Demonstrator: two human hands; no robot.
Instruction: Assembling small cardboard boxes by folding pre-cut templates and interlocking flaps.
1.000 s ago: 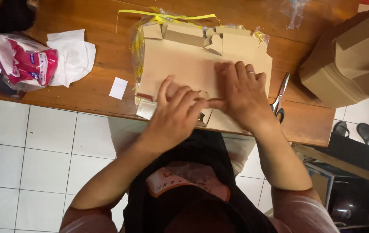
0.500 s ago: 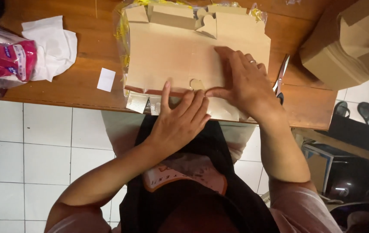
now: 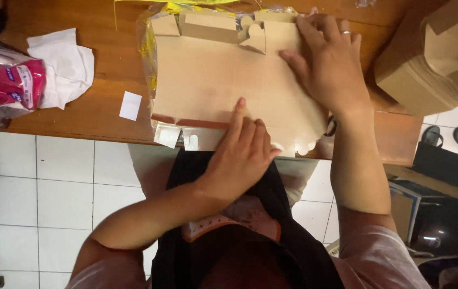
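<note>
The flat carton (image 3: 223, 85) lay on the table (image 3: 95, 115), long axis running left to right; the left hand (image 3: 242, 155), half-curled with forefinger out, pressed its near edge; the right hand (image 3: 328, 67) lay open, palm down, on its far right part, gripping nothing

Person, head view: bare forearms, short pale-pink sleeves, dark apron.

Left hand (image 3: 239, 155): no ring or watch seen, arm bare to a pale-pink short sleeve. Right hand (image 3: 328, 67): one thin silver ring (image 3: 345, 32) on a finger, arm bare to a matching pink sleeve. Black apron (image 3: 229, 225) hangs between the arms, just below the left hand; beneath it a pinkish garment with an orange-brown trimmed edge. Dark hair at the bottom edge, below the apron. No gloves.
</note>
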